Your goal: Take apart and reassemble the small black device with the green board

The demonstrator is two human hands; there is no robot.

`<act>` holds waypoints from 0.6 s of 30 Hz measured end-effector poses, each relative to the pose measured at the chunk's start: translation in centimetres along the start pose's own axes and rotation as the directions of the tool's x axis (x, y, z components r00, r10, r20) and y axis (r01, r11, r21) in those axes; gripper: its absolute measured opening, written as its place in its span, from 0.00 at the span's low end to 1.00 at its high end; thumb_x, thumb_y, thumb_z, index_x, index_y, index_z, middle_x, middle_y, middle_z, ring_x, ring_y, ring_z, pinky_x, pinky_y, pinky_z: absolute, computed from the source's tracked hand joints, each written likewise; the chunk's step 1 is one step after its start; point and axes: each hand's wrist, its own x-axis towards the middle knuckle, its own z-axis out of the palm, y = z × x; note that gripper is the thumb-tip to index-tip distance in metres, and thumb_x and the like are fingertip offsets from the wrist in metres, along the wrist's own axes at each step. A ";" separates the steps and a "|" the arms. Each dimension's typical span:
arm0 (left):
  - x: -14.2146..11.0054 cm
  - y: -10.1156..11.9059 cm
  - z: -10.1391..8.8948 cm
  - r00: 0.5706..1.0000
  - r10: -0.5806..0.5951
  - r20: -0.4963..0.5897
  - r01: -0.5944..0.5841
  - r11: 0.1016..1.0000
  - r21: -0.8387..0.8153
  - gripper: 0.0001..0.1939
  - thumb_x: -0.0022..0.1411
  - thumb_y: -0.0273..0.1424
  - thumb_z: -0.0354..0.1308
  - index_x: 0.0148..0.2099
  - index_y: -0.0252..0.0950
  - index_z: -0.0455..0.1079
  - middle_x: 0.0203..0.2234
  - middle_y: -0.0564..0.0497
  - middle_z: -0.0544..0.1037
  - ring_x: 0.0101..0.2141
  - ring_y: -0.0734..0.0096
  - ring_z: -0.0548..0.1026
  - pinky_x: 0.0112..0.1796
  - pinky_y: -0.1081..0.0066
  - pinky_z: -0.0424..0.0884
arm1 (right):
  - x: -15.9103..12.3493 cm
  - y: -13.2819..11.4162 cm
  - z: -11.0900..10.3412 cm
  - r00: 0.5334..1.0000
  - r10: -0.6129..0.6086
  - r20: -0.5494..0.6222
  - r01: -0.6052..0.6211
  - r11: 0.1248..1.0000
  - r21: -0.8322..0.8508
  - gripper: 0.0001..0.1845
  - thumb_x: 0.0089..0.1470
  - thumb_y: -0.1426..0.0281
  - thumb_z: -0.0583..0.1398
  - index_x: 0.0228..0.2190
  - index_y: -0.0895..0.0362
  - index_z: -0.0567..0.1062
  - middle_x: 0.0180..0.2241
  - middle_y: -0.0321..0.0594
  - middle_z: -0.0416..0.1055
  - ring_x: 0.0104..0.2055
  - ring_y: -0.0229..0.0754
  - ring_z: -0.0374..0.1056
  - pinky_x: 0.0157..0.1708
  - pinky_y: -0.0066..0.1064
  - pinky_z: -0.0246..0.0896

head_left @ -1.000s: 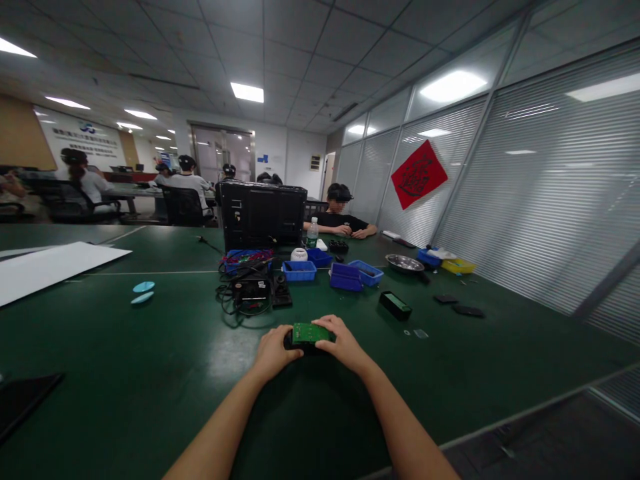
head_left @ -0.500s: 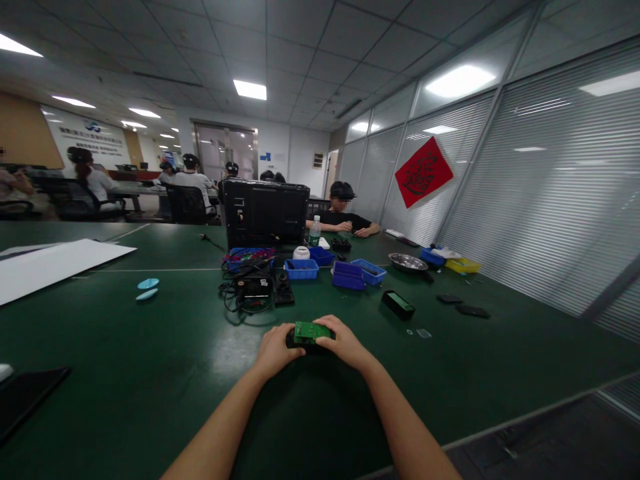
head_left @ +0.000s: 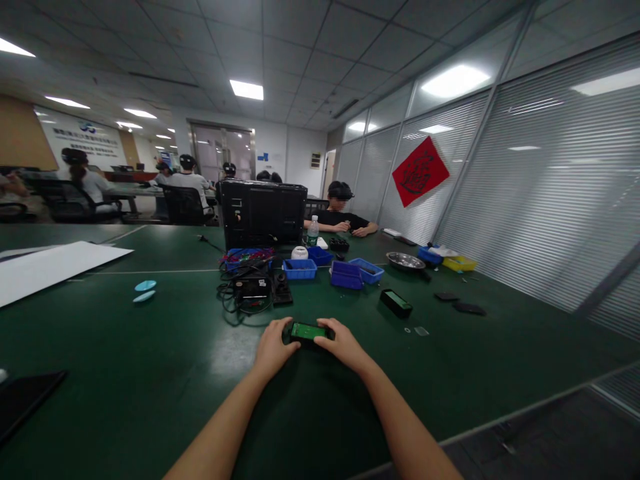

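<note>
A green circuit board (head_left: 309, 331) sits down inside a small black plastic housing (head_left: 311, 341), with the dark rim showing around it. My left hand (head_left: 273, 347) grips the housing's left end, thumb in front and fingers behind. On the opposite end, my right hand (head_left: 343, 343) is closed in the same way, its thumb lying at the board's right edge. The underside of the housing is hidden. A similar black housing with a green board (head_left: 397, 303) rests on the table to the right.
Beyond my hands lie a tangle of black cables (head_left: 245, 293), a blue tray (head_left: 299, 269) and another blue bin (head_left: 346, 275). A monitor (head_left: 264, 215) stands behind them. To the right are a metal bowl (head_left: 405, 261) and flat black pieces (head_left: 469, 309). A person (head_left: 343, 213) sits across the table.
The circuit board stood raised above the housing before; now it lies lower, within the rim. Both hands have stayed at the housing's ends. The view shifted slightly.
</note>
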 end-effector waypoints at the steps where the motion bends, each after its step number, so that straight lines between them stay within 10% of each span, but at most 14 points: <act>1: 0.0 -0.1 0.0 0.998 -0.041 -0.055 0.042 0.999 0.003 0.25 0.47 0.31 0.58 0.50 0.39 0.63 0.40 0.50 0.70 0.42 0.67 0.68 0.42 0.71 0.62 | 0.0 -0.1 0.1 1.000 0.017 -0.011 -0.017 1.000 0.010 0.23 0.43 0.63 0.61 0.43 0.57 0.71 0.40 0.44 0.68 0.43 0.44 0.64 0.45 0.37 0.58; 9: 0.3 0.7 -0.9 0.975 -0.221 -0.036 0.207 0.951 -0.232 0.20 0.60 0.42 0.39 0.44 0.36 0.64 0.28 0.52 0.73 0.30 0.71 0.72 0.33 0.73 0.65 | 0.0 -0.3 2.2 0.985 0.073 0.156 -0.132 0.902 0.412 0.24 0.51 0.54 0.50 0.35 0.62 0.71 0.30 0.43 0.70 0.26 0.37 0.66 0.16 0.24 0.58; 18: -2.7 4.0 0.0 0.998 0.005 0.063 -0.009 0.998 0.056 0.38 0.46 0.34 0.58 0.59 0.38 0.52 0.53 0.46 0.62 0.52 0.63 0.61 0.51 0.71 0.55 | 0.7 1.6 2.0 0.988 0.146 0.058 -0.156 0.958 0.240 0.19 0.51 0.59 0.50 0.31 0.60 0.71 0.27 0.39 0.70 0.21 0.33 0.64 0.14 0.21 0.54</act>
